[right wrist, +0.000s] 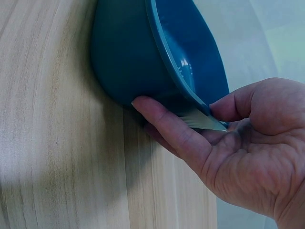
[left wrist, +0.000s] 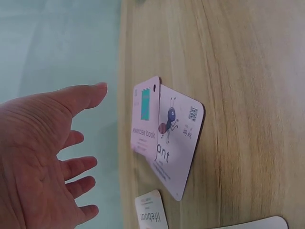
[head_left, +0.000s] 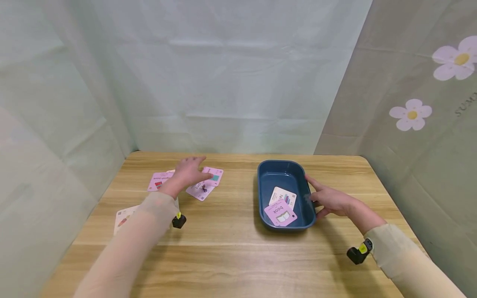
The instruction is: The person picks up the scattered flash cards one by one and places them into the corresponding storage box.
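Note:
My left hand (head_left: 187, 173) hovers over the left part of the table, its fingers spread and holding nothing. Below it lie a pink "exercise book" card (left wrist: 145, 117) and an "ant" card (left wrist: 178, 143), the first overlapping the second. At the right, my right hand (head_left: 332, 201) grips the side of a dark blue rectangular bin (head_left: 263, 182). In the right wrist view the thumb is at the rim and the fingers are against the outer wall. Inside the bin, a pink "book" card (head_left: 280, 216) partly covers a white card (head_left: 279, 192).
A pink "English book" card (head_left: 156, 180) lies left of my left hand. A "lifeboat" card (left wrist: 151, 212) shows near the ant card. Another white card (head_left: 122, 215) is partly hidden by my left sleeve. The wooden table (head_left: 227, 256) meets hanging cloth at the back and sides.

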The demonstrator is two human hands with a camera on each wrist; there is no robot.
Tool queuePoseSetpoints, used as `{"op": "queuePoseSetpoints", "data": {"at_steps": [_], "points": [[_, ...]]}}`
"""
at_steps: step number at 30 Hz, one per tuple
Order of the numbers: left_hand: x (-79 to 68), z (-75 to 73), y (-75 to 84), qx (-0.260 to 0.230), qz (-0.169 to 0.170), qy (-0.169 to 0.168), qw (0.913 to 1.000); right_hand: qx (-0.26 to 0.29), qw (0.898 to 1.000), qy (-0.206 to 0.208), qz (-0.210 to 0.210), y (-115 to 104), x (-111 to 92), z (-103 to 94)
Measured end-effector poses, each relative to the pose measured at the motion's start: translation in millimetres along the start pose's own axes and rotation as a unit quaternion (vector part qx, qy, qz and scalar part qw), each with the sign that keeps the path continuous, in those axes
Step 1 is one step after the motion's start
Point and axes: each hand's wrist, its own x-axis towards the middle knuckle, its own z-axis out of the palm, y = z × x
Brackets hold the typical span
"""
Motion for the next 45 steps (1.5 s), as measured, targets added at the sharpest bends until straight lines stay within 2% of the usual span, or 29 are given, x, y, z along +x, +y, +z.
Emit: {"op": "queuePoseSetpoints", "data": {"at_steps": [8,32,45], "points": [[3.3,4.3,-1.9,0.013,0.001,-0.006,0.9999,0.002,1.000,0.000,0.000,-1,0,0.4],[8.3,26.6,-6.5,-0.021,-0.018,-0.009,0.9996,0.004,1.000,0.001,-0.002,1,-5,0.9],[7.6,29.1,-7.9,-0.016,-0.023,-0.023,0.9993,0.003,1.000,-0.002,-0.001,-1,-5,0.8]]}}
